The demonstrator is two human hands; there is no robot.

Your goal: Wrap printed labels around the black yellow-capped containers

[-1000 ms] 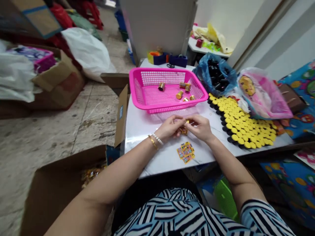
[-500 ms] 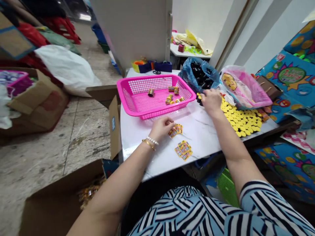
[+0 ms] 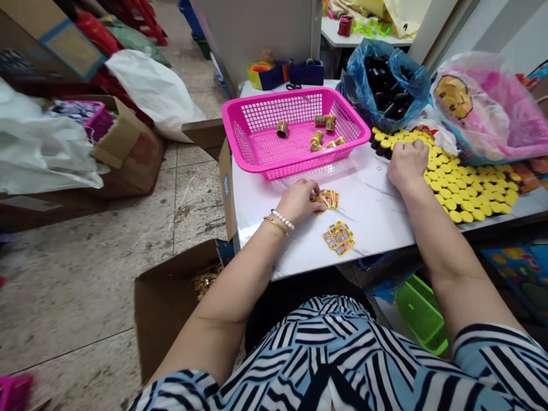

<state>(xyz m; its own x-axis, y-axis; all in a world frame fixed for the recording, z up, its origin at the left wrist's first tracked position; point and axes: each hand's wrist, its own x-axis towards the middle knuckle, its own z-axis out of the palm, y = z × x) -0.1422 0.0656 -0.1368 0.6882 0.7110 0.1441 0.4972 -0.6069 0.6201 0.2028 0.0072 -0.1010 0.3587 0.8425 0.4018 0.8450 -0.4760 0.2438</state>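
Left hand (image 3: 298, 201): our fingers (image 3: 314, 197) lie together against printed stickers (image 3: 329, 200) on the marble worktop (image 3: 363, 234).
Right hand (image 3: 408, 164): our fingers (image 3: 417, 149) curl together on yellow caps (image 3: 464, 191).

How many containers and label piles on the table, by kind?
Pink plastic basket: 1
Blue plastic bag: 1
Pink printed plastic bag: 1
Piles of printed labels: 2
Total: 5
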